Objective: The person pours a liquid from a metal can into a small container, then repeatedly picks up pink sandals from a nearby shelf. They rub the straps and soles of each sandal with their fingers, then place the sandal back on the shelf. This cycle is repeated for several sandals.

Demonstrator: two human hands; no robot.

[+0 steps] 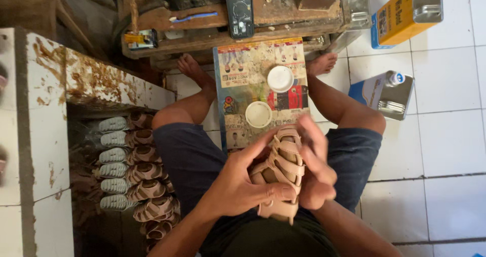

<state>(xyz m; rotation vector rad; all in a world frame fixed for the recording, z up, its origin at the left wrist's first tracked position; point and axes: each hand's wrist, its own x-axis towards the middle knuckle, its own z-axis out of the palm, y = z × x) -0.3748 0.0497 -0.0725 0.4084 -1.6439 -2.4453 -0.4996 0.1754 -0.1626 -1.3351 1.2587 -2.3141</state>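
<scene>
A beige strappy sandal is held over my lap, toe pointing away from me. My left hand wraps its left side, thumb across the straps near the heel. My right hand grips its right side, fingers curled over the straps. Just beyond the sandal lies a colourful printed board across my knees, carrying two round white lids. My bare feet rest on the white tiled floor below a wooden workbench.
A row of several matching sandals is lined up on the floor at my left, beside a stained white tiled ledge. A metal can and a yellow tin stand on the tiles at the right.
</scene>
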